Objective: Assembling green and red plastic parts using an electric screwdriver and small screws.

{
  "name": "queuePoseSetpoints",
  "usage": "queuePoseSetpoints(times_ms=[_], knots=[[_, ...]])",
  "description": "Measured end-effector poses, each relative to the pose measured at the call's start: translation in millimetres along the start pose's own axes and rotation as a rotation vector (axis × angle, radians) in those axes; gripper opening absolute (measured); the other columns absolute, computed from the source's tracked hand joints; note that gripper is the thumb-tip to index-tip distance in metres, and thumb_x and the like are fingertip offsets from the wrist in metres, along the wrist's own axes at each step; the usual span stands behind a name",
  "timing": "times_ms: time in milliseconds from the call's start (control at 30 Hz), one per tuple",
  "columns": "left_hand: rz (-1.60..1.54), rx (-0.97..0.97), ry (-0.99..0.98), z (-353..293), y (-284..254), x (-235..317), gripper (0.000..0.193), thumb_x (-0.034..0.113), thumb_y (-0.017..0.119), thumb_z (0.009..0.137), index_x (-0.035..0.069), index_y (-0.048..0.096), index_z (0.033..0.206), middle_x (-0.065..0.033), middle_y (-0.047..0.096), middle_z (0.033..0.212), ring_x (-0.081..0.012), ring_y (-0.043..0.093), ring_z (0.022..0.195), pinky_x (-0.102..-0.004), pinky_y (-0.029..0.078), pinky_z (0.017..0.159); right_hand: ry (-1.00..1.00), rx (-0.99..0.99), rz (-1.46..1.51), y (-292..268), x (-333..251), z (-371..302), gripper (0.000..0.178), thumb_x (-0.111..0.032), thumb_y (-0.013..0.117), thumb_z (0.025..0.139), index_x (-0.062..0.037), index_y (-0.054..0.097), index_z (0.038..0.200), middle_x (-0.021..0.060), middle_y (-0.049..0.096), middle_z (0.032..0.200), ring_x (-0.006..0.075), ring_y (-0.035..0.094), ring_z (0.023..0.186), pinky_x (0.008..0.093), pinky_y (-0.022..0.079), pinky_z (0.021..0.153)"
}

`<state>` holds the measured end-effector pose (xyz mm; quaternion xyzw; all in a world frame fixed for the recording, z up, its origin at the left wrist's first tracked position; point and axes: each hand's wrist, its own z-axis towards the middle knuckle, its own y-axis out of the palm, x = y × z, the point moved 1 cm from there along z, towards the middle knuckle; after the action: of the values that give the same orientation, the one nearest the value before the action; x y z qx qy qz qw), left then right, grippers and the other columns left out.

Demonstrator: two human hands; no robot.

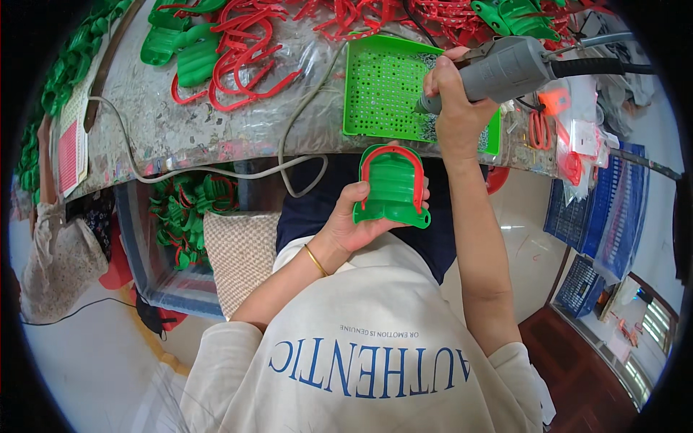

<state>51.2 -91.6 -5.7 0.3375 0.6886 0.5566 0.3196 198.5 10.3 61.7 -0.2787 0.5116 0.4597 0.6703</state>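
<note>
In the head view, my left hand is at the centre of the frame, half curled around a green plastic scoop-shaped piece with ridges across its hollow. My thumb presses its left edge, the palm lies beneath it and my fingertips show at its right edge. A red plastic U-shaped strap lies on this piece, its bend toward the top of the frame and its two ends pointing down.

My right hand, right of the centre and higher up, is closed around the front of a grey cylindrical power tool. The tool's nose points left and down, over a bright green perforated plastic basket at the upper centre. Small grey metal pieces lie along the basket's right part; I cannot tell whether the nose touches them.

The basket rests at the near edge of a grey, plastic-covered desk. In the upper left of the frame, more green ridged pieces lie beside a heap of loose red curved straps. At the lower left, below the desk's edge, a blue-grey crate holds many green and red pieces.
</note>
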Motion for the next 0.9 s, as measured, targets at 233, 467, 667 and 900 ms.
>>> queuePoseSetpoints(times_ms=[233, 467, 667, 900], knots=[[-0.028, -0.008, -0.029, 0, -3, 2, 0.084, 0.039, 0.072, 0.074, -0.003, 0.037, 0.139, -0.0232, 0.049, 0.133, -0.0353, 0.052, 0.122, -0.0491, 0.040, 0.107, -0.020, -0.007, 0.013, -3, -3, 1, 0.011, 0.000, 0.059, 0.088, 0.0034, 0.054, 0.098, 0.0038, 0.050, 0.066, 0.0122, 0.049, 0.056, 0.0287, 0.042, 0.056], [-0.049, -0.003, -0.002, -2, -2, 1, 0.078, 0.038, 0.070, 0.077, -0.001, 0.039, 0.137, -0.0257, 0.050, 0.131, -0.0364, 0.051, 0.122, -0.0509, 0.040, 0.106, -0.016, -0.029, 0.161, 8, -58, -10, 0.017, -0.002, 0.059, 0.086, 0.0053, 0.056, 0.101, 0.0042, 0.046, 0.064, 0.0143, 0.046, 0.056, 0.0302, 0.040, 0.055], [-0.033, 0.003, -0.006, -4, 0, 0, 0.079, 0.038, 0.070, 0.078, 0.001, 0.037, 0.139, -0.0269, 0.050, 0.130, -0.0374, 0.051, 0.122, -0.0516, 0.040, 0.106, 0.060, -0.098, 0.164, 15, -67, -30, 0.022, -0.007, 0.059, 0.086, 0.0055, 0.055, 0.103, 0.0040, 0.045, 0.062, 0.0137, 0.045, 0.052, 0.0304, 0.040, 0.054], [-0.021, 0.009, 0.013, -4, 0, -2, 0.081, 0.038, 0.071, 0.078, 0.008, 0.034, 0.143, -0.0253, 0.051, 0.129, -0.0372, 0.052, 0.122, -0.0515, 0.041, 0.105, 0.075, -0.082, 0.153, 15, -62, -34, 0.021, -0.006, 0.059, 0.086, 0.0052, 0.054, 0.104, 0.0042, 0.046, 0.062, 0.0137, 0.046, 0.052, 0.0306, 0.040, 0.054]])
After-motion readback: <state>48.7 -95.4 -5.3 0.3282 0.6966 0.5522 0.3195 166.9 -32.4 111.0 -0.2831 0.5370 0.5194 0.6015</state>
